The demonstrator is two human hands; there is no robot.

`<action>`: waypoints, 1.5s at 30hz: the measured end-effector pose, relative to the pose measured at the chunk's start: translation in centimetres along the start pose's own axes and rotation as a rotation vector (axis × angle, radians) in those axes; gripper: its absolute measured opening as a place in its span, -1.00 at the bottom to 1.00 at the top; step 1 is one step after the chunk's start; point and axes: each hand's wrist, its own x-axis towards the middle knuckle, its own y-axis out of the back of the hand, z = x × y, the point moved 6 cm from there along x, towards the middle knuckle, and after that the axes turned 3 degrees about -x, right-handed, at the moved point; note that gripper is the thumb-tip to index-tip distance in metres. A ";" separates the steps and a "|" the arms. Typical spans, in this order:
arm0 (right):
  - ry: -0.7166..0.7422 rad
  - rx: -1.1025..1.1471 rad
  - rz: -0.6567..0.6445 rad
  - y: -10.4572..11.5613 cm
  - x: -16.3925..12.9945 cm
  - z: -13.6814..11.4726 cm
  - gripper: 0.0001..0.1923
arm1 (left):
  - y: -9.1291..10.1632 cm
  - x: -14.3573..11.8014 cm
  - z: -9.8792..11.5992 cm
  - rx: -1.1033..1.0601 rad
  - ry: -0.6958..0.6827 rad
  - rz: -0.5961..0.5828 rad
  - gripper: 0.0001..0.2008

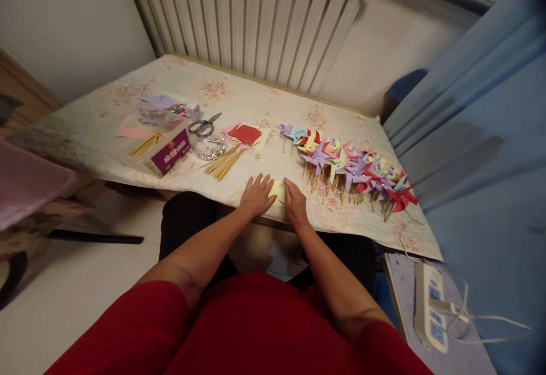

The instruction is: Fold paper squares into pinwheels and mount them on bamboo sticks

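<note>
A person in a red top (260, 329) works at a cloth-covered tabletop (273, 161), both bare hands meeting over a small piece of pale yellow paper (277, 190) near the front edge, at the center of the frame. The left hand (256, 196) lies palm down along the paper's left side, its fingers slightly apart and pointing toward the top of the frame, its thumb reaching over the lower left part of the sheet. The right hand (295, 201) stands on its side at the paper's right edge, fingers close together and bent; whether they pinch the sheet cannot be told. The yellow paper shows between the two hands, its outer edges partly hidden by them.

Right of center, a dense row of colorful pinwheels (315, 159) on sticks runs toward the frame's right side. Left of center lie a bundle of thin sticks (224, 163), a stack of colored paper topped with red (244, 134), a clear round dish (209, 148) holding small shiny pieces, scissors (205, 128) and a purple-fronted box (171, 152). A white power strip (431, 306) sits at lower right.
</note>
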 end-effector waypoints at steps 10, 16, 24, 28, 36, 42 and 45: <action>0.110 -0.333 -0.380 -4.1 0.6 1.1 -0.46 | 0.3 -0.1 0.2 -0.017 0.010 -0.026 -0.39; 0.101 -0.439 -0.442 -3.7 -0.1 1.0 -0.47 | 0.1 -0.1 0.1 -0.006 0.005 -0.023 -0.38; 0.106 -0.473 -0.437 -3.8 0.0 1.0 -0.48 | 0.2 -0.1 0.0 -0.007 -0.008 -0.016 -0.37; 0.109 -0.482 -0.436 -3.7 0.0 0.9 -0.49 | 0.3 -0.2 -0.3 0.001 -0.014 -0.028 -0.35; 0.123 -0.484 -0.411 -3.6 -0.1 0.7 -0.50 | 0.6 -0.5 -1.0 0.012 -0.008 -0.049 -0.32; 0.121 -0.491 -0.407 -3.6 -0.1 0.7 -0.51 | 0.5 -0.7 -1.5 0.016 -0.010 -0.053 -0.31; 0.118 -0.497 -0.411 -3.7 -0.1 0.8 -0.51 | 0.4 -0.8 -1.8 0.016 -0.012 -0.052 -0.30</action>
